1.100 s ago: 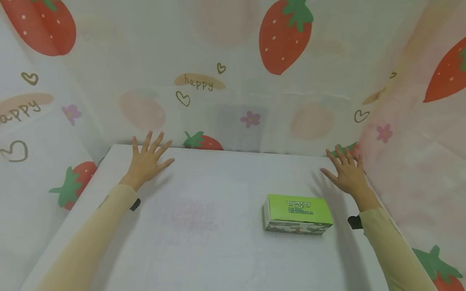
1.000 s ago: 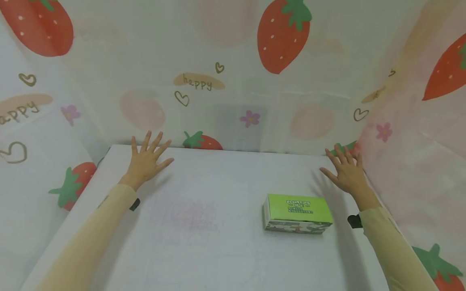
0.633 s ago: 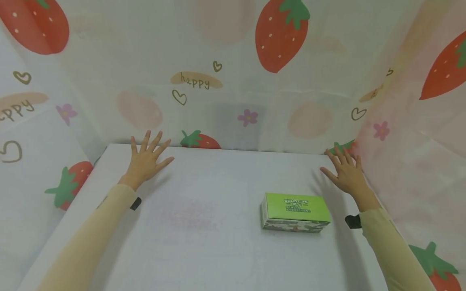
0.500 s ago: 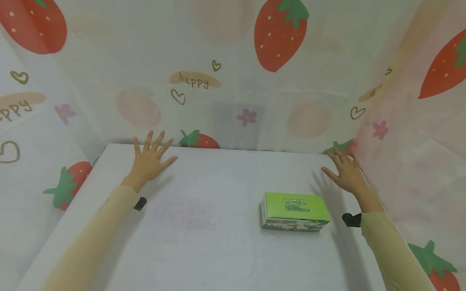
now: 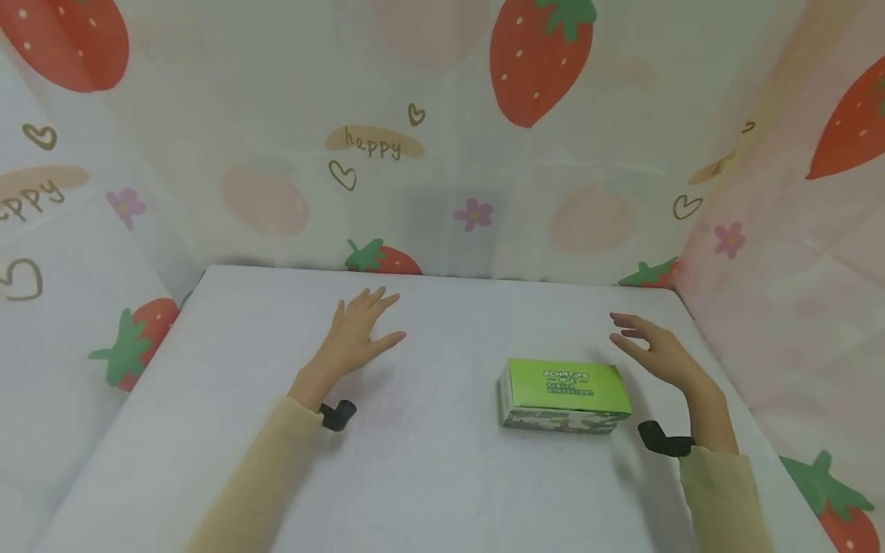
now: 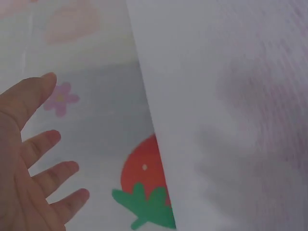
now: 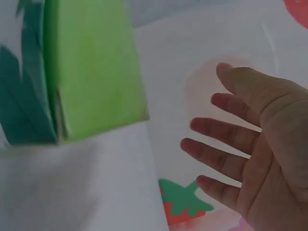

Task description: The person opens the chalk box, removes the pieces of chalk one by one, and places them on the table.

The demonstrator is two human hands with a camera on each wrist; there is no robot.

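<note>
Left hand [image 5: 350, 338]: spread, empty | right hand [image 5: 657, 355]: loosely spread, near green box [image 5: 567, 390] | risk — box could skid askew if a low sweep clips it

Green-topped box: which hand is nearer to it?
Right. The right hand hovers just off the right end of the green-topped box, apart from it; the left hand is farther away, off its left end.
</note>
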